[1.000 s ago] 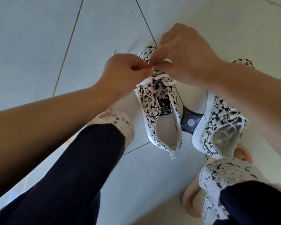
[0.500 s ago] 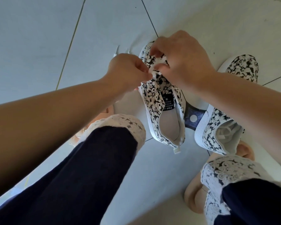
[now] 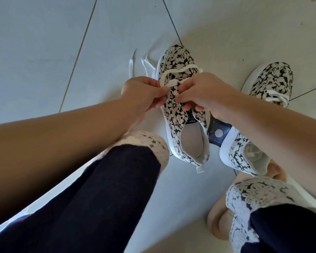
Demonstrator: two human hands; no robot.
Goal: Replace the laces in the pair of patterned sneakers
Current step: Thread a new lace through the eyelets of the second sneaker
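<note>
The patterned sneaker point(image 3: 174, 125) lies on the tiled floor point(image 3: 44, 52), long axis running away from the person, toe far, heel near. Over its eyelets, the left hand point(image 3: 142, 94) and the right hand point(image 3: 202, 94) pinch the white lace point(image 3: 179, 71) with curled fingers. The second sneaker point(image 3: 270, 77) lies to its right, roughly parallel.

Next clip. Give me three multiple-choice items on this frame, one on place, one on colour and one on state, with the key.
1. The left hand and right hand are at:
A the middle sneaker
B a boot
C a bag
2. The lace is:
A black
B white
C red
3. The eyelets nearest the heel are:
A empty
B laced
C taped over
Key:
1. A, both hands grip at its lacing.
2. B, it shows white against the dark pattern.
3. A, they are bare metal rings with no lace through them.
</note>
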